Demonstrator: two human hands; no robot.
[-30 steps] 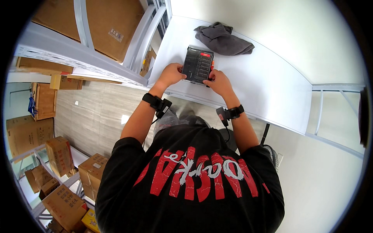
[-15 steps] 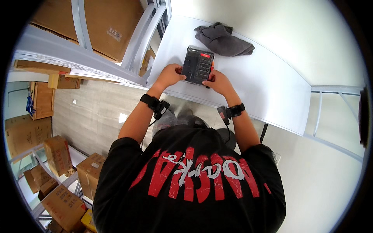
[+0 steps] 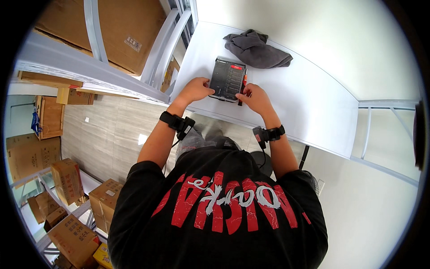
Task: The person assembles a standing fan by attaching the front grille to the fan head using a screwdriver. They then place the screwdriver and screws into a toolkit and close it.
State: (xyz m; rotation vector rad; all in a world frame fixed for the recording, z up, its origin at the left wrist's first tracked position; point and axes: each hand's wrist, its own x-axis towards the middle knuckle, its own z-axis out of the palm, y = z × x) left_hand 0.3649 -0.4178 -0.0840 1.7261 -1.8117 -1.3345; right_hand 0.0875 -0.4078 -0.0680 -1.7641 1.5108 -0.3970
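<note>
A flat black plastic case [image 3: 221, 80] with a clear-looking lid, a row of slots and a red label lies on the white table, close to its front edge. My left hand [image 3: 197, 88] holds its left side, thumb at the lower left corner and fingers curled at the edge. At the lower right corner, my right hand [image 3: 254, 96] pinches the case's rim between thumb and fingers. Along the right side of the case lies a slim red-and-black tool [image 3: 244, 80], partly hidden by my right hand; its kind cannot be made out.
A crumpled dark grey cloth [image 3: 257, 49] lies behind the case on the white table [image 3: 313, 98]. Left of the table stands a grey metal rack [image 3: 156, 54] with a large cardboard box [image 3: 121, 31]. More cardboard boxes [image 3: 74, 240] fill shelves at lower left.
The case has tipped down and lies flatter on the table. Both hands stay at its sides, and the fingers of my right hand have shifted a little. The view has moved slightly.
</note>
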